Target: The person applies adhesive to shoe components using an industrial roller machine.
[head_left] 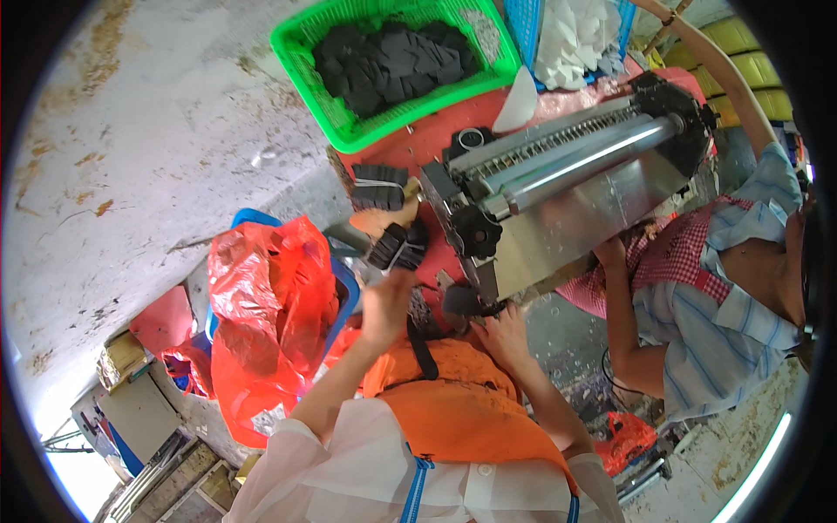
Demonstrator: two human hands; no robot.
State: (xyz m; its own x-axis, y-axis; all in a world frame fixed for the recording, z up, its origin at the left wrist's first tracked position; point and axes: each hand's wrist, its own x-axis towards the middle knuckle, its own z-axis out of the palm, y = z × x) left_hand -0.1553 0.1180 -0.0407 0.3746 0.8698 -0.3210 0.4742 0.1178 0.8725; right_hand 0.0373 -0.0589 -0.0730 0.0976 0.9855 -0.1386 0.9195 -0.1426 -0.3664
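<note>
My left hand (390,305) is raised over the red table's near edge, its fingers curled together beside a bundle of black pieces (400,247). What is in those fingers, if anything, is hidden. My right hand (504,336) is closed at the end of a dark rounded flat piece (464,301), just below the machine's near corner. A second tied bundle of black pieces (378,186) lies farther back. Over my lap an orange apron (462,410) is spread, with a black strip (423,349) hanging on it.
A metal roller machine (575,192) stands on the red table (410,144). Behind are a green basket of black pieces (336,131) and a blue basket (520,26) with white pieces. Red plastic bags (270,305) cover a blue bin at left. Another person (715,288) sits at right.
</note>
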